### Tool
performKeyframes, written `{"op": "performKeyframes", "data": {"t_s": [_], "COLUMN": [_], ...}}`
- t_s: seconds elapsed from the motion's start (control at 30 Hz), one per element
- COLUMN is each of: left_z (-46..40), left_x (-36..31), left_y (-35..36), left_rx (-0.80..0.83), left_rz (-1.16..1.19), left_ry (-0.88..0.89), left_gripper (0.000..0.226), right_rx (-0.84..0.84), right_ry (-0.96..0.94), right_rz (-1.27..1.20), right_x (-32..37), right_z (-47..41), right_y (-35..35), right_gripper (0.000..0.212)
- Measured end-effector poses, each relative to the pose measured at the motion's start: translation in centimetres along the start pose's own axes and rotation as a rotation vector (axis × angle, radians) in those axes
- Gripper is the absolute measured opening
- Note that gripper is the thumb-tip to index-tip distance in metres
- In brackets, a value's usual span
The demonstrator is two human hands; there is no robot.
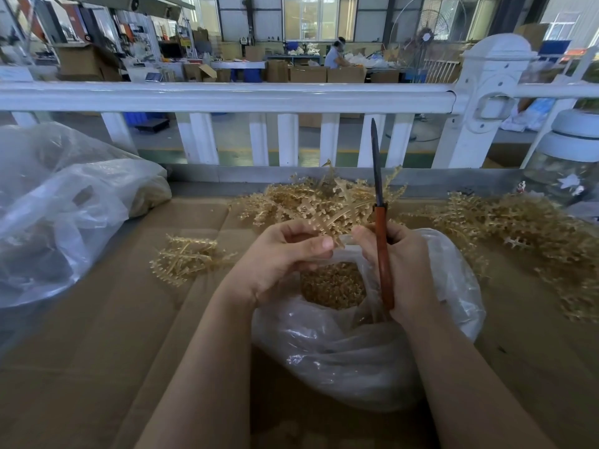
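Left hand [285, 254] pinched the tan spiky plastic sprue branch [348, 213] above the clear plastic bag [356, 351], stem slanting up and across to my right hand [405, 267], which gripped the upright red-handled, dark-bladed knife [380, 218].

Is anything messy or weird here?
The knife in the right hand points blade up, close to the left hand pinching a twig. More twigs lie scattered on the cardboard, outside the bag.
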State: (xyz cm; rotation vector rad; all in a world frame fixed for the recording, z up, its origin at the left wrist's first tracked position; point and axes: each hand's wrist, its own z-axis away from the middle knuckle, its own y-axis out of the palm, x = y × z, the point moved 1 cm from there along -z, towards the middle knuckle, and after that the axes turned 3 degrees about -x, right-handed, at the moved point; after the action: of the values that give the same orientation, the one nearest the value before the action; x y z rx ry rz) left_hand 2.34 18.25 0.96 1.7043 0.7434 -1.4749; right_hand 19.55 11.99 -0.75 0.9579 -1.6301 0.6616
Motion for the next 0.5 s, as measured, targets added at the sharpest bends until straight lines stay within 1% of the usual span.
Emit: {"op": "performKeyframes", "data": {"t_s": [0.07, 0.2, 0.33, 0.43, 0.5], "left_z": [0.01, -0.09, -0.17, -0.29, -0.38], "left_x": [0.18, 0.20, 0.05, -0.11, -0.14], "left_y": [0.37, 0.85, 0.72, 0.60, 0.49], "left_rx": [0.013, -0.005, -0.047, -0.133, -0.203], "left_rz": [-0.089, -0.099, 0.041, 0.209, 0.279], "left_ry": [0.013, 0.029, -0.008, -0.006, 0.001], "left_gripper": [0.024, 0.022, 0.012, 0.009, 0.010], "right_rx": [0.008, -0.017, -0.016, -0.024, -0.020], "right_ry": [-0.001, -0.002, -0.023, -0.055, -0.088], "right_rz": [0.000, 0.037, 0.104, 0.204, 0.283], "right_x": [-0.10, -0.28, -0.15, 0.06, 0.20], "right_z": [-0.02, -0.13, -0.05, 0.06, 0.15], "right_y": [0.01, 0.39, 0.38, 0.51, 0.51], "right_gripper": [0.019, 0.021, 0.026, 0.038, 0.046]}}
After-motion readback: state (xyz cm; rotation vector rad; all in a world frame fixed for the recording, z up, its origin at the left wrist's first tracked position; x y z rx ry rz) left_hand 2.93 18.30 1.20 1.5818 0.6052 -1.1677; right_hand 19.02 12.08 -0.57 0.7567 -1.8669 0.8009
